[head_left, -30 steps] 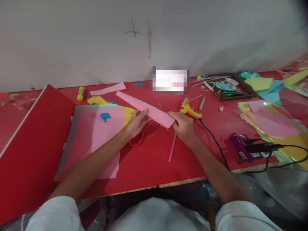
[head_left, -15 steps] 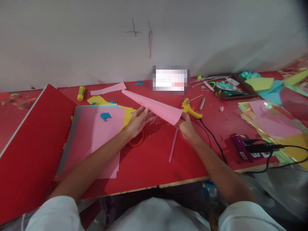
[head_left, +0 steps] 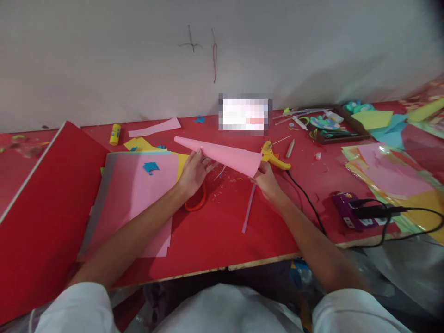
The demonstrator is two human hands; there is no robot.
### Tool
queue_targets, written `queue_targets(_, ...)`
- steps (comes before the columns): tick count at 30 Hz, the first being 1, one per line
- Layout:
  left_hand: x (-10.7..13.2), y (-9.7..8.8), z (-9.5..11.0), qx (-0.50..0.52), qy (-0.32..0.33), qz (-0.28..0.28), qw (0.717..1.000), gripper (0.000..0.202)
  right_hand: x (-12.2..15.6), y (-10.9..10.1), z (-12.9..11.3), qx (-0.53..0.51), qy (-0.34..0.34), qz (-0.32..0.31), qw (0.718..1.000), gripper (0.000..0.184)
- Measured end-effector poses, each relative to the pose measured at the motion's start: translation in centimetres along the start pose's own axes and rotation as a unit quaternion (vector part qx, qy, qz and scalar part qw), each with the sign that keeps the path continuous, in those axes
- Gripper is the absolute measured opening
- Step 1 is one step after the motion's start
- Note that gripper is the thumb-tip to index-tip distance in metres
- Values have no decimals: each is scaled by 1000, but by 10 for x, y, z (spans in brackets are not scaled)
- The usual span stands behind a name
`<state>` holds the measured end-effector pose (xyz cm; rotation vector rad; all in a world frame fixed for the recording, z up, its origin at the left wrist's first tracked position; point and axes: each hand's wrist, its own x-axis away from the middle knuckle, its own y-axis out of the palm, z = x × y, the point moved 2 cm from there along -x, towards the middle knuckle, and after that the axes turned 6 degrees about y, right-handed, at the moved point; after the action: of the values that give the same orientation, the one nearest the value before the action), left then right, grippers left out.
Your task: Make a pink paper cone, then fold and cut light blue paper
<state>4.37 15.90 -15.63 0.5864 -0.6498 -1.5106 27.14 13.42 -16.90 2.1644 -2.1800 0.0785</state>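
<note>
Viewing remotely, I record the paper (head_left: pixel 227 156), grasped by the left hand (head_left: pixel 194 173) and right hand (head_left: pixel 268 180) above the surface (head_left: pixel 222 236), flared wider than a second ago, indicating, I judge, advancing cone-shaping.

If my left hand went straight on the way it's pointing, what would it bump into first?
Most likely the pink paper cone, which your left hand is touching nearer its narrow end. Past the cone, depth is hard to judge.
</note>
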Motion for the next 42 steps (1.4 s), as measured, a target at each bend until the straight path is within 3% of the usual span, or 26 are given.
queue_targets(9,-2,-4,2,-7,9,39,999,25,-4,-6,-4,39,-54,-7,998,28)
queue_targets(21,-1,-5,3,-12,20,24,999,26,-4,-13,-11,-50,-46,101,993,46)
queue_targets(25,-2,-4,3,-8,24,26,999,26,-8,-13,-6,-54,-61,90,993,46)
queue_targets(30,-2,-4,4,-11,26,33,999,29,-6,-11,-8,-25,-99,69,992,32)
queue_targets(42,2,3,6,-5,37,26,999,28,-4,-9,-11,-11,-106,53,993,35)
